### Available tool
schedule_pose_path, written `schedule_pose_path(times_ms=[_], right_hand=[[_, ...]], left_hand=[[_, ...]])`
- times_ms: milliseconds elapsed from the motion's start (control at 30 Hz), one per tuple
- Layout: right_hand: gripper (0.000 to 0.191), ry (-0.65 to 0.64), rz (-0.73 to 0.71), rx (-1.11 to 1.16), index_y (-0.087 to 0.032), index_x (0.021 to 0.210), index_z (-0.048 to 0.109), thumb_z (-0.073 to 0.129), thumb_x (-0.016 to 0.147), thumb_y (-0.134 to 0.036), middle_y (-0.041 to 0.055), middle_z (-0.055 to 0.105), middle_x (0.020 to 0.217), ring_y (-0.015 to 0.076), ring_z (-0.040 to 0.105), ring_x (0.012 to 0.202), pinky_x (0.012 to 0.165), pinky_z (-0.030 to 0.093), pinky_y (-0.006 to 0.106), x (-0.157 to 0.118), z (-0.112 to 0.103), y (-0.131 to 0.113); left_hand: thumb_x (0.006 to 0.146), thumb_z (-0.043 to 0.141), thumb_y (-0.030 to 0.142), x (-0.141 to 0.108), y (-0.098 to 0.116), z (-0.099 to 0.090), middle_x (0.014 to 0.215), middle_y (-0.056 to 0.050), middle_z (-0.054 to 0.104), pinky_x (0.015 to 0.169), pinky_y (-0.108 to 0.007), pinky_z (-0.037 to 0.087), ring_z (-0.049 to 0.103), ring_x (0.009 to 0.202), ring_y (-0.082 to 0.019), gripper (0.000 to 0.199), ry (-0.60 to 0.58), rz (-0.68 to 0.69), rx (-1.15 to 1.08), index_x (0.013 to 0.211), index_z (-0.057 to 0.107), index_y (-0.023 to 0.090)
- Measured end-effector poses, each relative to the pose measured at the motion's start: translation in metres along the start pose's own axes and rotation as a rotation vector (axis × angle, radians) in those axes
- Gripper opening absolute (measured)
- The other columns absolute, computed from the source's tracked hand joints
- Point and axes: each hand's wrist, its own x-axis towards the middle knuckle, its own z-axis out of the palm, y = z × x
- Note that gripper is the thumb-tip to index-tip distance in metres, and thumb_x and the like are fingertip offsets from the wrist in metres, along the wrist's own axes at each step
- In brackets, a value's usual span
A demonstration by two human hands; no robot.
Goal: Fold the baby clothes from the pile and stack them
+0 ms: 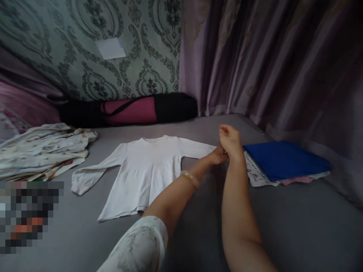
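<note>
A white long-sleeved shirt (pixel 153 158) lies spread flat on the grey bed sheet, its collar toward the wall. One sleeve bends out to the left with a gathered cuff; the other stretches right toward my hands. My left hand (pixel 219 155), below a pale bangle, is closed at the end of that right sleeve. The cuff there is hidden by the hand. Just above and to the right, my right hand (pixel 231 140) is raised with its fingers curled in. Nothing shows between them.
A folded pile of clothes with a blue piece (pixel 286 160) on top sits to the right. Rumpled patterned clothes (pixel 48 149) lie at left. A black and maroon long bag (pixel 130 109) rests along the wall, beside purple curtains (pixel 221 56). The lower left is pixelated.
</note>
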Motion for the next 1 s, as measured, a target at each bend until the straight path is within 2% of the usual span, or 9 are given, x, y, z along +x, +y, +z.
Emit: schedule_pose_path(times_ms=[67,133,267,367,467,567,700,800,1000], right_hand=[[0.036,0.071,-0.086,0.048,-0.015,0.118,0.062,0.043,0.089,-0.024,0.0133,0.068,0.113,0.0231,0.062,0.107,0.093,0.047,0.035,0.003,0.008,-0.002],[0.038,0.068,-0.124,0.021,-0.014,0.117,0.063,0.038,0.09,-0.026,0.0136,0.068,0.111,0.0246,0.062,0.106,0.093,0.047,0.038,0.002,0.024,-0.004],[0.044,-0.241,-0.11,-0.208,-0.009,0.127,0.056,0.031,0.094,-0.023,0.0181,0.062,0.124,0.0241,0.056,0.117,0.101,0.041,0.037,-0.021,0.073,-0.02],[0.048,-0.415,-0.22,-0.366,-0.01,0.138,0.046,0.03,0.096,-0.028,0.0152,0.042,0.148,0.0264,0.034,0.138,0.112,0.024,0.045,-0.051,0.108,-0.036],[0.057,-0.55,-0.239,-0.453,-0.01,0.147,0.034,0.024,0.099,-0.04,0.0121,0.025,0.157,0.0278,0.016,0.145,0.115,0.011,0.053,-0.072,0.129,-0.044],[0.064,-0.609,-0.194,-0.527,-0.01,0.15,0.027,0.017,0.099,-0.047,0.0115,0.017,0.159,0.0263,0.01,0.146,0.116,0.004,0.053,-0.078,0.134,-0.044],[0.07,-0.59,-0.071,-0.598,-0.009,0.152,0.021,0.012,0.097,-0.053,0.0116,0.011,0.16,0.0284,0.005,0.147,0.114,0.002,0.057,-0.072,0.127,-0.036],[0.072,-0.559,0.021,-0.634,-0.011,0.153,0.018,0.01,0.096,-0.055,0.0106,0.01,0.161,0.0304,0.003,0.146,0.113,0.0,0.061,-0.066,0.117,-0.028],[0.069,-0.488,0.175,-0.686,-0.018,0.154,0.018,0.011,0.096,-0.055,0.0075,0.01,0.161,0.0327,0.0,0.146,0.111,-0.002,0.064,-0.06,0.096,-0.013]], left_hand=[[0.088,0.045,0.023,-0.022,-0.014,-0.02,0.136,-0.016,0.054,0.108,-0.041,0.039,0.048,0.127,-0.026,0.052,0.105,-0.02,-0.034,0.139,0.042,0.012],[0.085,0.047,0.022,-0.054,-0.032,-0.043,0.137,-0.02,0.052,0.111,-0.042,0.036,0.048,0.129,-0.028,0.054,0.181,-0.106,-0.023,0.136,0.043,0.006],[0.083,0.049,0.022,-0.128,-0.064,-0.086,0.14,-0.022,0.049,0.112,-0.041,0.034,0.043,0.134,-0.029,0.053,0.183,-0.336,0.197,0.133,0.046,0.004],[0.083,0.052,0.026,-0.184,-0.08,-0.109,0.143,-0.025,0.044,0.112,-0.043,0.033,0.038,0.137,-0.032,0.054,0.172,-0.459,0.375,0.132,0.047,0.003],[0.084,0.051,0.031,-0.232,-0.092,-0.126,0.146,-0.023,0.041,0.112,-0.045,0.032,0.035,0.139,-0.033,0.055,0.156,-0.576,0.461,0.133,0.046,0.008],[0.085,0.052,0.035,-0.266,-0.099,-0.133,0.146,-0.021,0.041,0.11,-0.043,0.034,0.036,0.138,-0.032,0.056,0.167,-0.695,0.468,0.136,0.045,0.013],[0.087,0.051,0.046,-0.288,-0.107,-0.128,0.149,-0.02,0.036,0.111,-0.047,0.029,0.032,0.14,-0.032,0.06,0.191,-0.788,0.445,0.137,0.042,0.015],[0.088,0.046,0.052,-0.294,-0.111,-0.121,0.153,-0.018,0.031,0.114,-0.048,0.022,0.025,0.143,-0.031,0.063,0.23,-0.786,0.424,0.14,0.039,0.016],[0.087,0.047,0.053,-0.304,-0.118,-0.12,0.152,-0.017,0.033,0.114,-0.047,0.023,0.026,0.143,-0.032,0.064,0.296,-0.726,0.348,0.139,0.043,0.015]])
